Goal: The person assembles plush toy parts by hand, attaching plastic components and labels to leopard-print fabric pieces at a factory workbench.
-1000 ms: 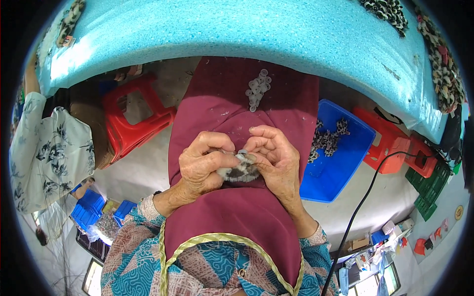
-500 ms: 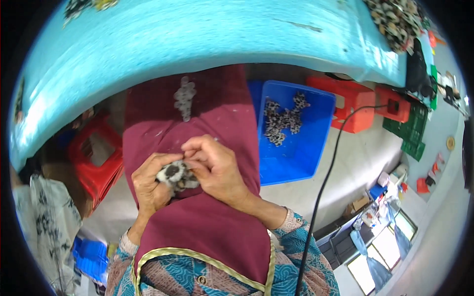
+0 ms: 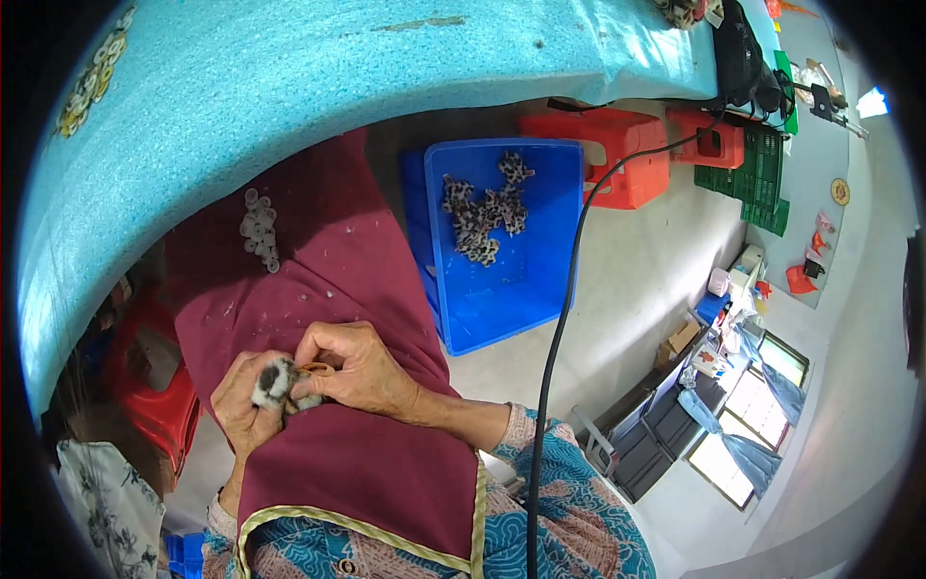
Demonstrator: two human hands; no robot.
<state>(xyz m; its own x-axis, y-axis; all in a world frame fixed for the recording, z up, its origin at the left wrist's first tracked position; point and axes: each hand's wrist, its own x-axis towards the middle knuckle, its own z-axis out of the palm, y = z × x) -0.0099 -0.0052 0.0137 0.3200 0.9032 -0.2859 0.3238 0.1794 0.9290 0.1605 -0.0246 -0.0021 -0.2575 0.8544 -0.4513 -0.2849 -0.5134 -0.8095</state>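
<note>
In my left hand (image 3: pixel 239 403) is a small black-and-white fuzzy plush piece (image 3: pixel 277 379), gripped in curled fingers above my lap. My right hand (image 3: pixel 359 374) closes in a pinch at the plush's right side. Between its thumb and forefinger shows a thin orange-brown strip (image 3: pixel 316 367); whether it is joined to the plush I cannot tell. A maroon apron (image 3: pixel 318 261) covers my lap. Farther up it lies a cluster of small whitish translucent plastic discs (image 3: pixel 258 230).
A blue bin (image 3: pixel 502 318) to the right holds spotted plush pieces (image 3: pixel 482 217). Behind it are red plastic stools (image 3: pixel 627 159) and a green crate (image 3: pixel 743 179). A black cable (image 3: pixel 564 338) hangs across the right side. The turquoise-covered table (image 3: pixel 289 87) spans the far side; a red stool (image 3: pixel 159 405) stands left.
My view has turned, so my hands, lap and bin appear farther left. My right hand still works at the plush, and the orange-brown strip now shows between its fingers.
</note>
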